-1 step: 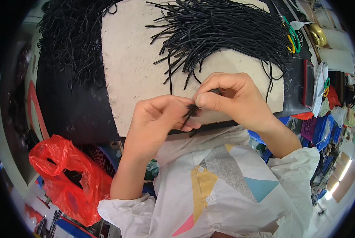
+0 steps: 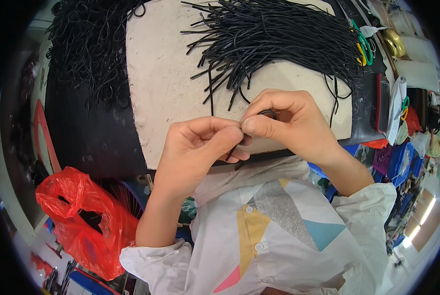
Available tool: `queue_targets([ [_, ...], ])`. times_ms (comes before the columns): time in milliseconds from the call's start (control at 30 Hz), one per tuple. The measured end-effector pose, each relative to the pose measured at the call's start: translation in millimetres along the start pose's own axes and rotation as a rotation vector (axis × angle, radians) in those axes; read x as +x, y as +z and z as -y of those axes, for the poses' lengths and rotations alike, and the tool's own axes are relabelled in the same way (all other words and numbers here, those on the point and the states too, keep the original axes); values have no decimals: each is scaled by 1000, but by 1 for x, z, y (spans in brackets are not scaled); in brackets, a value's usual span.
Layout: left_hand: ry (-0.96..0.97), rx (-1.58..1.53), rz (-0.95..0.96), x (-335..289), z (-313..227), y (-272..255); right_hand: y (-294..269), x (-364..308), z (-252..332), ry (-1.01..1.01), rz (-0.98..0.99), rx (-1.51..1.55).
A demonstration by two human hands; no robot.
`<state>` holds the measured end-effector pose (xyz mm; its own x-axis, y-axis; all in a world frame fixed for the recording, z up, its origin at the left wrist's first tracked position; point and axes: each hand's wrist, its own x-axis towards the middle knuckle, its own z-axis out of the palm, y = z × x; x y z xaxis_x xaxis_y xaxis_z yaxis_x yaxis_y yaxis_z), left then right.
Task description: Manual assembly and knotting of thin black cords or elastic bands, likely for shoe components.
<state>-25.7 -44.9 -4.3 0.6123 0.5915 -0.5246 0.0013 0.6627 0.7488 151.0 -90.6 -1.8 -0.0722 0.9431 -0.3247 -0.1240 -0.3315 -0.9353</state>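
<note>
Now that L hand [image 2: 195,147] has pinched down on cord [image 2: 231,153], w/ R hand [image 2: 284,120] pinching too, it's prob. held steadier.

the light is fairly bright and even, with soft, faint shadows on the pale board [image 2: 166,83]. bright strips of light [image 2: 428,210] at the lower right burn out to white. the red bag [image 2: 116,236] catches small, shiny glints, and the black table [image 2: 97,147] has a dull sheen. the left hand [image 2: 200,147] and right hand [image 2: 286,120] look reasonably sharp, while the dark heap [image 2: 92,44] loses detail. straight edges bow toward the round rim, where the view turns soft and fades to black.
</note>
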Motion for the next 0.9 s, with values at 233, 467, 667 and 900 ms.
queue_targets([
  [233, -70, 0, 44, 1, -6, 0, -1, -5, 2, -73, -65, -192],
  [467, -22, -31, 102, 2, -2, 0, 0, -7, 4, -5, -46, -17],
  [667, -33, -38, 148, 0, -4, 1, 0, -9, 3, -20, 36, -46],
  [900, -5, -32, 178, -1, -8, 4, -1, -8, 4, 232, 186, 344],
])
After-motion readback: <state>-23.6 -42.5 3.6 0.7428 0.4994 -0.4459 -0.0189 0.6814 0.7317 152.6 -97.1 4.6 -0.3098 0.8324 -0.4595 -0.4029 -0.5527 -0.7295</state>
